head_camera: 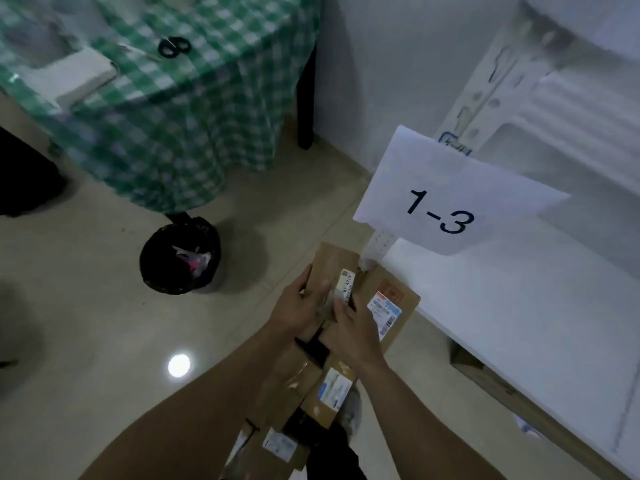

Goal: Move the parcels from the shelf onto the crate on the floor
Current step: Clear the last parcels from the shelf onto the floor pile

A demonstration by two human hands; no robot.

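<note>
Looking well along, the job has several parcels (294,379) stacked just beside the shelf (519,323), left hand (298,306) gripping the edge of the top parcel (391,289), right hand (358,329) flat upon it.

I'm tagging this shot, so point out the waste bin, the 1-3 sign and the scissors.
waste bin (166,285), head view, front of its black wall.
1-3 sign (450,187), head view, white paper above the dash.
scissors (174,47), head view, where the black handles meet.
</note>
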